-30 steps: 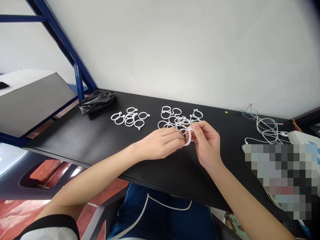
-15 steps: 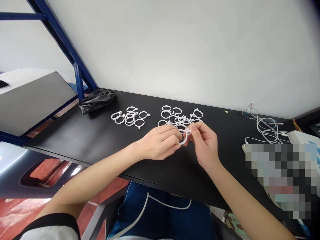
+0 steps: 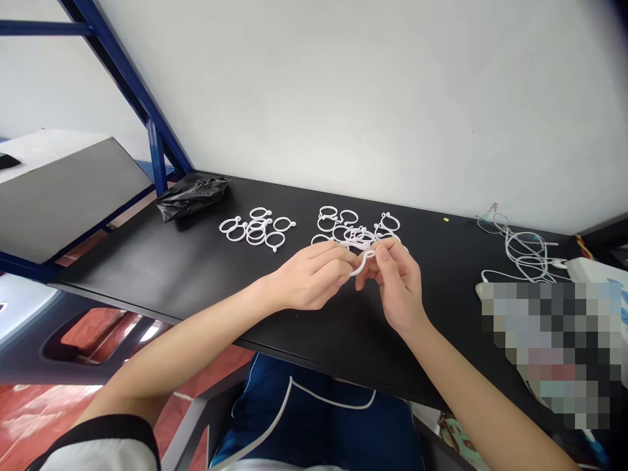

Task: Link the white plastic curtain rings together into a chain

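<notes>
Between both hands, just above the black table [image 3: 206,275], is a white plastic curtain ring [image 3: 362,263]. My left hand [image 3: 318,273] pinches its left side, fingers closed and partly covering it. With thumb and fingertips my right hand [image 3: 396,278] grips the end with the small eyelet. Whether the ring is open or clasped at that end I cannot tell. Right behind the hands lies a heap of similar white rings [image 3: 342,233], partly hidden by the fingers. Farther left, a second group of white rings [image 3: 256,232] rests on the tabletop.
A crumpled black plastic bag [image 3: 191,198] sits at the table's back left. On the right are eyeglasses [image 3: 524,243], a tangled white cable [image 3: 515,261], a white box [image 3: 589,271] and a blurred-out item [image 3: 554,353]. A blue metal frame [image 3: 127,78] rises at left.
The held ring has tipped, so it now shows more edge-on. My right hand has shifted slightly left and its fingers have turned. Both ring groups lie as before.
</notes>
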Demonstrator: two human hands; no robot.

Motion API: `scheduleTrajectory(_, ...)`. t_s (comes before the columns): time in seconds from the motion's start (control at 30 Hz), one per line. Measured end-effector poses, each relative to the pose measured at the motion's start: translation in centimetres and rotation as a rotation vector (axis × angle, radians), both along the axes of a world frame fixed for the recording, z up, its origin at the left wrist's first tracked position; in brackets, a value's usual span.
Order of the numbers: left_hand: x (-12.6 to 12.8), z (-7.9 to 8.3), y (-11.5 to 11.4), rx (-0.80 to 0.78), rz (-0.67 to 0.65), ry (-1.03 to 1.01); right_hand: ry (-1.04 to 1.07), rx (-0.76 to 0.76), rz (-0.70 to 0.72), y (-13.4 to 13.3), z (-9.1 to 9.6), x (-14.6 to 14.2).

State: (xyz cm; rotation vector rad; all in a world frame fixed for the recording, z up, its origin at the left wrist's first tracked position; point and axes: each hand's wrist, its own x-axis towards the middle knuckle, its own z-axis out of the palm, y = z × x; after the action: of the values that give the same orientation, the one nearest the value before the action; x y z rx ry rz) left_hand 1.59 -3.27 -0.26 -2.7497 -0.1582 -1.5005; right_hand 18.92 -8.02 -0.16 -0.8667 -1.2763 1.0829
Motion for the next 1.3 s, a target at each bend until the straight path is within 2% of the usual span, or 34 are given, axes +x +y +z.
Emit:
scheduleTrajectory(0.13,0.06,-0.01,-0.02,-0.009,-0.027,-0.020,-0.025,-0.008,0.005,0.00,0.03,0.15)
scheduleTrajectory(0.37,-0.20,0.05,-0.06,-0.096,-0.073,-0.013,-0.050,0.087,0.010,-0.06,-0.23,0.12)
scheduleTrajectory(0.57,-0.36,-0.15,-0.11,-0.175,-0.052,-0.031,-0.097,0.108,0.020,-0.17,-0.20,-0.24)
scheduleTrajectory(0.8,-0.19,0.17,-0.39,-0.205,-0.119,-0.036,-0.128,0.175,-0.036,-0.51,-0.06,-0.28)
scheduleTrajectory(1.07,-0.33,0.42,-0.40,-0.139,-0.021,-0.028,-0.170,0.202,-0.075,-0.67,0.37,-0.15)
scheduleTrajectory(1.3,-0.40,0.27,-0.40,-0.232,-0.119,0.005,-0.159,0.205,-0.067,-0.64,0.00,-0.03)
